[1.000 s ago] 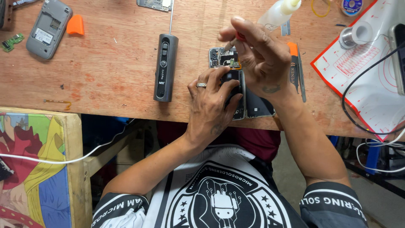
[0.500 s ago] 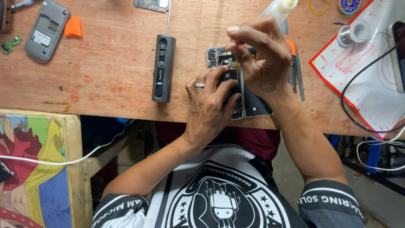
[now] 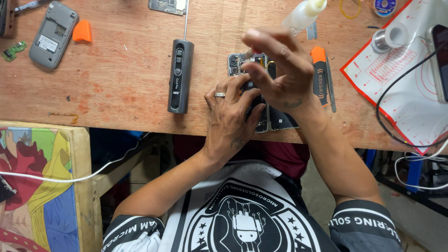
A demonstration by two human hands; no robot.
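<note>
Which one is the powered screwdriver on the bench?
On the wooden workbench, look just beyond the left hand toward the bench's left end. The screwdriver is a dark grey slab-shaped stick with buttons and a thin metal bit pointing away, unlike the orange-handled tool.

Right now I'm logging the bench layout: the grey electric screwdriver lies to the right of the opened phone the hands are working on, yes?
Not quite. In the head view the grey electric screwdriver lies to the left of the opened phone, beside the left hand. The right hand works over the phone.
</note>
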